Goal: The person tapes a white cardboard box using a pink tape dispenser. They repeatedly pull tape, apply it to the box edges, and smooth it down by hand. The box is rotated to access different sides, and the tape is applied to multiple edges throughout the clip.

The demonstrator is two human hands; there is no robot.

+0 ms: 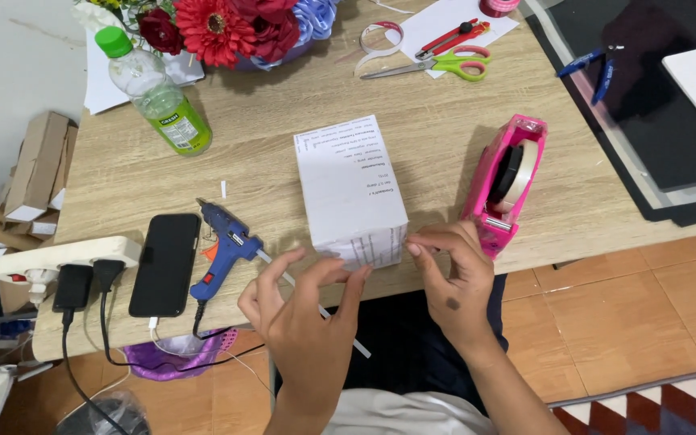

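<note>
A white paper-wrapped box stands near the tabletop's front edge. The left hand touches the box's near lower edge with spread fingers, gripping nothing. The right hand pinches the box's near right corner. A pink tape dispenser sits right of the box, a blue glue gun left.

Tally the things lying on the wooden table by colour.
White: 1, box
Blue: 1, glue gun
Black: 1, phone
Pink: 1, tape dispenser
Green: 2, bottle, scissors
Red: 1, cutter
Total: 7
</note>
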